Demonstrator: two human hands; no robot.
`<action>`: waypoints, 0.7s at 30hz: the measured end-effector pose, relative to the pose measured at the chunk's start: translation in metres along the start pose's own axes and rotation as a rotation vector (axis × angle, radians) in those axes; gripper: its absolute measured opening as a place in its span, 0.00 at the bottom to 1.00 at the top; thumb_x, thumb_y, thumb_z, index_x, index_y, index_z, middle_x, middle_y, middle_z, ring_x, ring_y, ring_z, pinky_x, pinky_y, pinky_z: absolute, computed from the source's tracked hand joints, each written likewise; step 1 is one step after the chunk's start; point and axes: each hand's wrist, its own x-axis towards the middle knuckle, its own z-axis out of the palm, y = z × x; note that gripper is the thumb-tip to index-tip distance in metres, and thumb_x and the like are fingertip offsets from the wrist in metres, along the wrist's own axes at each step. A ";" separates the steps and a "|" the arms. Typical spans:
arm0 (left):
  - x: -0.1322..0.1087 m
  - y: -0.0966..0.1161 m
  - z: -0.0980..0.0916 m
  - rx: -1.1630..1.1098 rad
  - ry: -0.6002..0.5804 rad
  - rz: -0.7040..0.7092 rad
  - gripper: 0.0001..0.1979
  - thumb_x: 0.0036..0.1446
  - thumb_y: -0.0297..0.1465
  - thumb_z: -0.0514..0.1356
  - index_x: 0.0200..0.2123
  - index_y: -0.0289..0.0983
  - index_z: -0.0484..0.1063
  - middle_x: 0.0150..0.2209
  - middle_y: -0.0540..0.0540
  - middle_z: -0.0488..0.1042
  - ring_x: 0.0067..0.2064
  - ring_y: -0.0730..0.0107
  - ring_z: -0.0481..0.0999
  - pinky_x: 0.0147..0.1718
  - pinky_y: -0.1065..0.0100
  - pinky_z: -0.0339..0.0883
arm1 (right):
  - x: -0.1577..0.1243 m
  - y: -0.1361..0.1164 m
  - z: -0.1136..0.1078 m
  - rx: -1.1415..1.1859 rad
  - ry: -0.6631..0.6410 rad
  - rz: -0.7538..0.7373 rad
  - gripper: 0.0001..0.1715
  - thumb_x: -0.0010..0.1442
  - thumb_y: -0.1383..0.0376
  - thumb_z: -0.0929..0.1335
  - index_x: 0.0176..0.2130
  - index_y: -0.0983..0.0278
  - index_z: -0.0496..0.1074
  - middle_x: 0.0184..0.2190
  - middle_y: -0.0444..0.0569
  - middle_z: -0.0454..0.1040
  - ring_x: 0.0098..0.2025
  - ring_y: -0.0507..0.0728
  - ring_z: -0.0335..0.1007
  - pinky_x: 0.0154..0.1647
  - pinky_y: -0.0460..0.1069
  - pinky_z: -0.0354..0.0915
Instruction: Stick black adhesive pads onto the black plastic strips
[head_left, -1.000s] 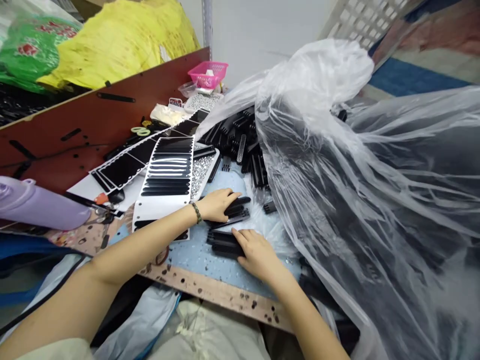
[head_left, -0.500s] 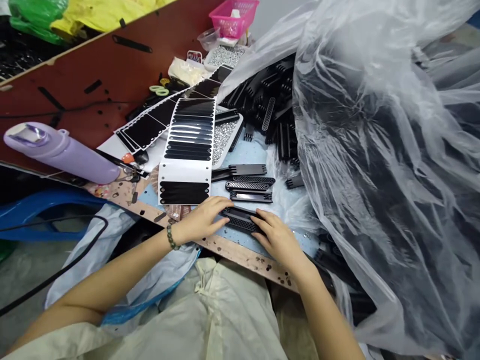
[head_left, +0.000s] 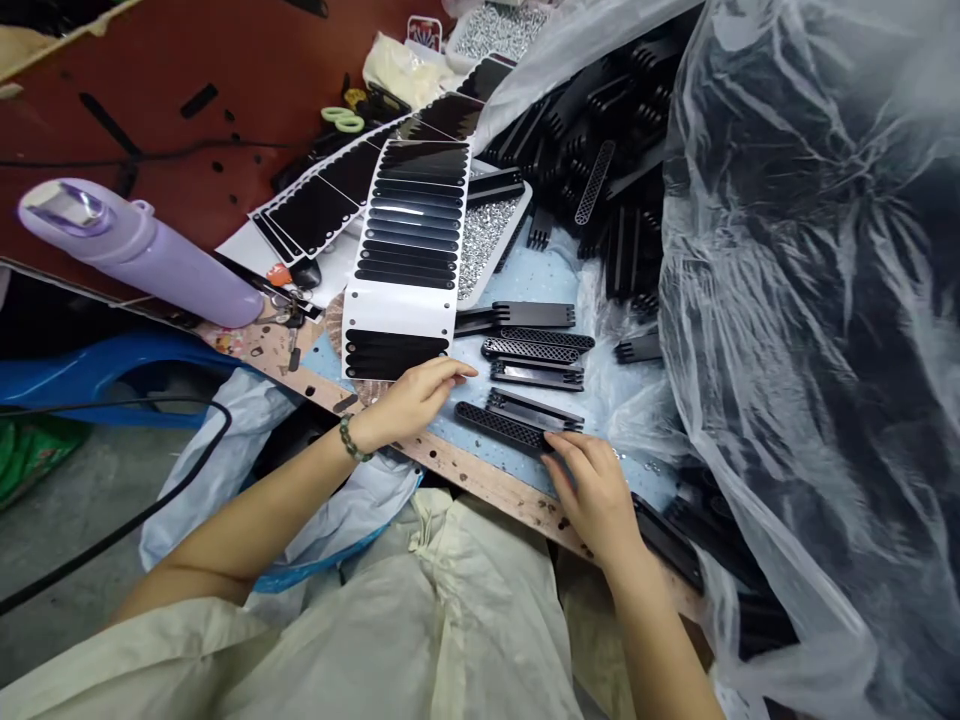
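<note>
Two hands, both open, nothing gripped: left hand beside the black-strip sheet, right hand touching the end of a black perforated strip on the blue mat; loose plastic sheeting bulks up to the right.

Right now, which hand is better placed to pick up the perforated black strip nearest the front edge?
Right, probably: the right hand has its fingertips at the end of the perforated black strip, while the left hand sits beside the white sheet.
</note>
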 end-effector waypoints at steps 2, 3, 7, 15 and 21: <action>0.001 -0.001 -0.001 -0.018 -0.044 -0.018 0.17 0.63 0.24 0.46 0.51 0.36 0.67 0.49 0.43 0.70 0.47 0.70 0.73 0.49 0.64 0.69 | 0.000 -0.001 0.000 0.003 -0.008 0.015 0.18 0.64 0.66 0.62 0.53 0.59 0.67 0.42 0.53 0.72 0.44 0.59 0.67 0.44 0.57 0.66; 0.003 -0.002 -0.001 -0.015 -0.074 0.000 0.18 0.63 0.24 0.45 0.52 0.37 0.67 0.50 0.44 0.70 0.48 0.70 0.73 0.50 0.64 0.69 | 0.000 -0.001 -0.001 0.005 -0.016 0.017 0.17 0.64 0.66 0.62 0.53 0.59 0.67 0.42 0.53 0.71 0.44 0.60 0.67 0.44 0.57 0.66; 0.013 -0.002 0.000 0.103 -0.241 0.131 0.21 0.62 0.22 0.46 0.54 0.42 0.66 0.56 0.44 0.64 0.56 0.64 0.67 0.54 0.61 0.64 | -0.007 -0.002 -0.013 0.032 -0.075 -0.007 0.13 0.63 0.66 0.63 0.48 0.60 0.69 0.39 0.52 0.71 0.43 0.59 0.67 0.44 0.56 0.66; 0.033 0.000 0.018 0.264 -0.248 0.210 0.17 0.60 0.29 0.56 0.52 0.40 0.67 0.52 0.41 0.62 0.44 0.65 0.72 0.44 0.62 0.69 | 0.005 0.016 -0.025 0.038 -0.046 0.100 0.19 0.64 0.64 0.62 0.54 0.58 0.65 0.48 0.52 0.70 0.49 0.60 0.66 0.51 0.59 0.64; 0.035 0.001 0.014 0.031 -0.187 0.089 0.13 0.61 0.32 0.54 0.47 0.37 0.72 0.45 0.44 0.68 0.44 0.67 0.72 0.48 0.62 0.67 | 0.037 0.029 -0.018 -0.022 -0.143 0.053 0.18 0.64 0.64 0.62 0.53 0.61 0.68 0.47 0.52 0.73 0.49 0.61 0.65 0.51 0.60 0.65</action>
